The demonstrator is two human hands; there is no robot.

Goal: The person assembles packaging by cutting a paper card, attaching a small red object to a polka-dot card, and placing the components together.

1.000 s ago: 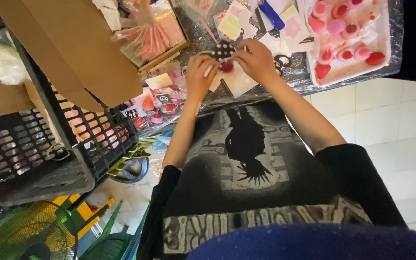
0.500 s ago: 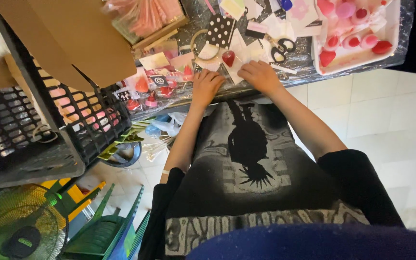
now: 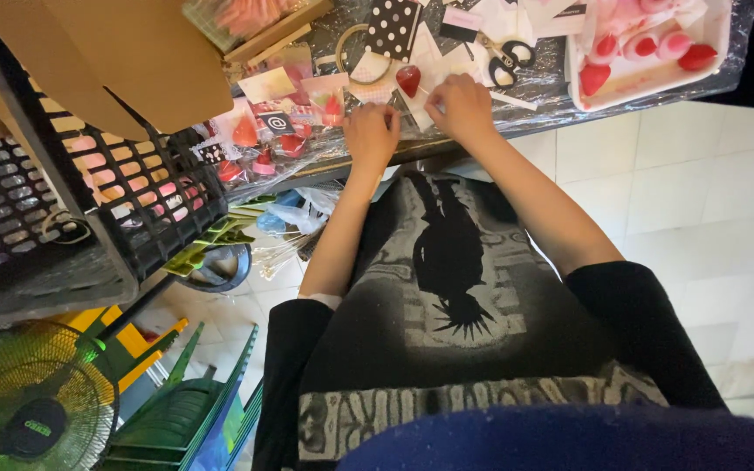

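My left hand (image 3: 371,135) rests knuckles-up at the near edge of the cluttered table, fingers curled under; what they hold is hidden. My right hand (image 3: 460,105) sits just to its right, fingertips pinched at a small white paper scrap (image 3: 430,98). A red heart-shaped piece (image 3: 408,80) lies between and just beyond the two hands. Farther back lies a black card with white polka dots (image 3: 393,26), untouched by either hand. Black-handled scissors (image 3: 505,56) lie beyond my right hand.
A white tray (image 3: 719,35) of red and pink pieces sits at the table's right end. Small red cones and cards (image 3: 283,131) crowd the left part. A black plastic crate (image 3: 89,205) and brown cardboard (image 3: 133,61) stand left. Below are a green fan (image 3: 32,410) and green chairs (image 3: 194,406).
Both hands came back toward the table's near edge. The polka-dot card they held a second ago now lies on the table beyond them, and the view has tilted down.
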